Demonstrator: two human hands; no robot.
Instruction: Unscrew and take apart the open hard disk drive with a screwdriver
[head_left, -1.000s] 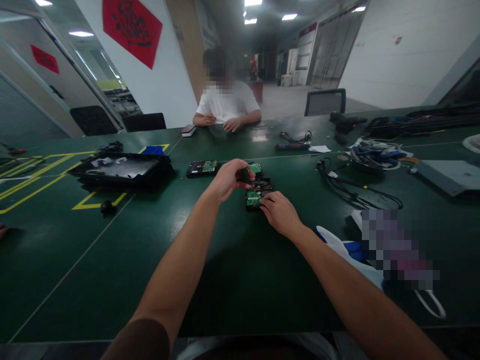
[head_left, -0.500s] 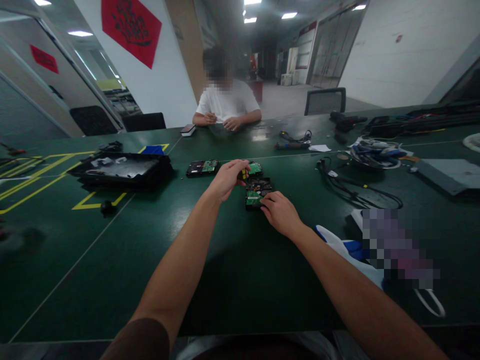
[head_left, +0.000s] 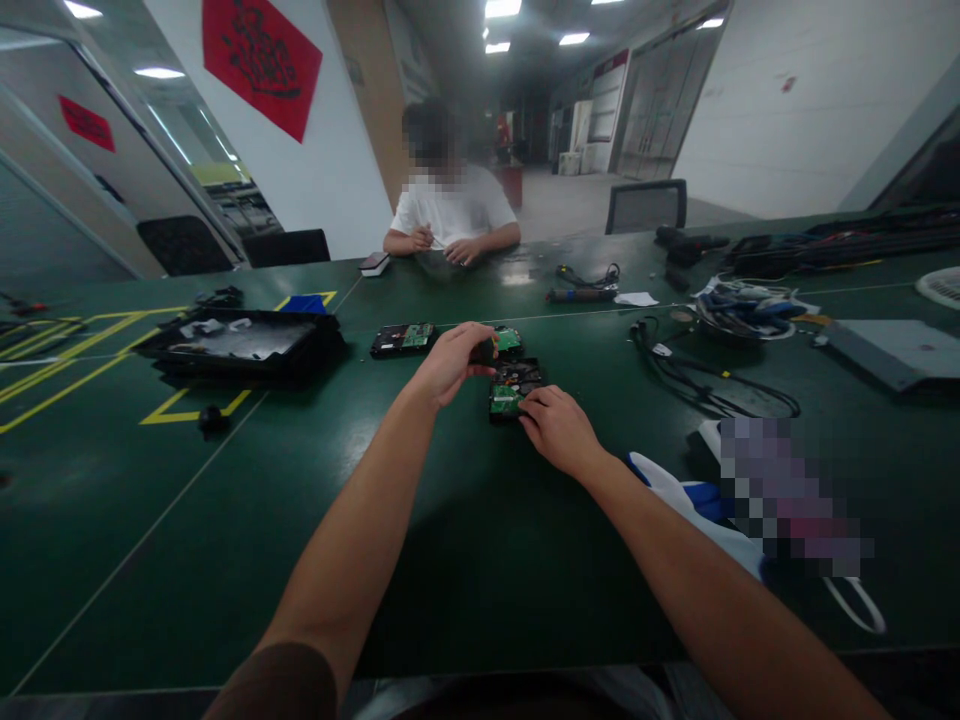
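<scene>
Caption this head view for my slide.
Left hand holds a dark tool over a hard drive; right hand rests on it, green table.

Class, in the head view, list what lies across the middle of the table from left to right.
Black tray, lone hard drive, nearer hard drive, black cables, grey panel.

text: none legible | red wall sign [head_left: 262, 55] — characters blurred | hard drive [head_left: 511, 385] board — print too small

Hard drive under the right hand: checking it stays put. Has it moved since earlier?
No. The hard drive stays right of the leftmost drive, right hand on it.
</scene>
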